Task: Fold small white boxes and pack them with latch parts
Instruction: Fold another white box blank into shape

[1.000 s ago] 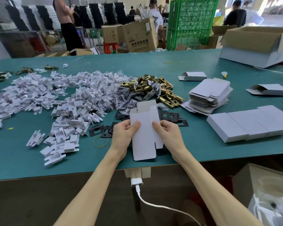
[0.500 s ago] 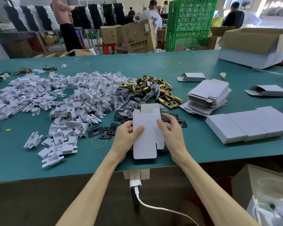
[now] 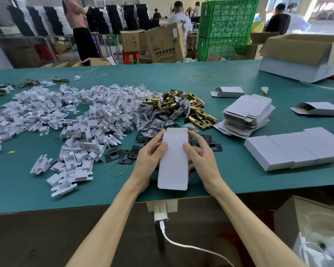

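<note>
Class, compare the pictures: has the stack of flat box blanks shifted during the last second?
No. The stack of flat box blanks still lies just right of the brass latch pile, gap unchanged.

The green tabletop point(image 3: 17, 185) carries a wide heap of white card inserts point(image 3: 56, 116) on its left half. Beside it lies a pile of brass latch parts point(image 3: 183, 106), with black plates point(image 3: 121, 155) nearer the front edge. At the right are a stack of flat box blanks point(image 3: 247, 114), a row of closed white boxes point(image 3: 289, 151) and a large open carton point(image 3: 297, 62).

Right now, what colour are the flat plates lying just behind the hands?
Black. The flat plates show best in the head view, on the green table.
</note>
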